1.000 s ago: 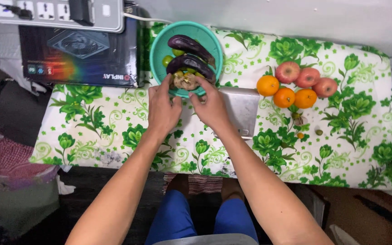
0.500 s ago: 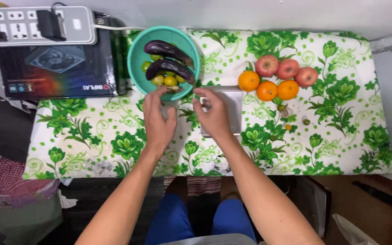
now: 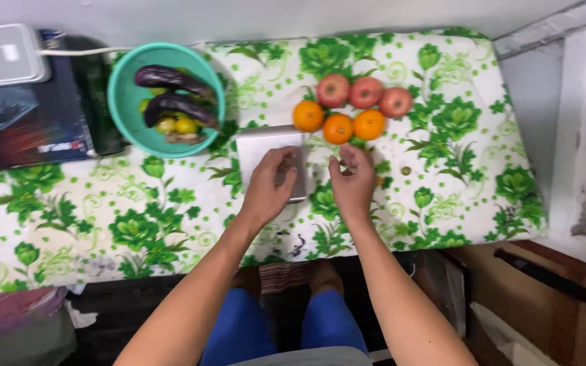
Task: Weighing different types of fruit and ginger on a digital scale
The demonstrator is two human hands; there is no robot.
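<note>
left hand [image 3: 270, 184] resting flat, fingers loose, on steel tray [image 3: 259, 144] mid-table | right hand [image 3: 353, 181] hovering open, gripping nothing, just below oranges [image 3: 338, 127] | advising: steadying tray, reaching low, avoiding nudging apples [image 3: 365, 93] rolling

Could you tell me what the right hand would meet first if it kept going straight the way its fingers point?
Most likely the middle orange, straight ahead of the right hand; height is unclear.

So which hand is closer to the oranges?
The right hand. Its fingertips reach up just below the oranges, almost at the middle one. The left hand sits farther left, resting on the flat silver scale.
</note>
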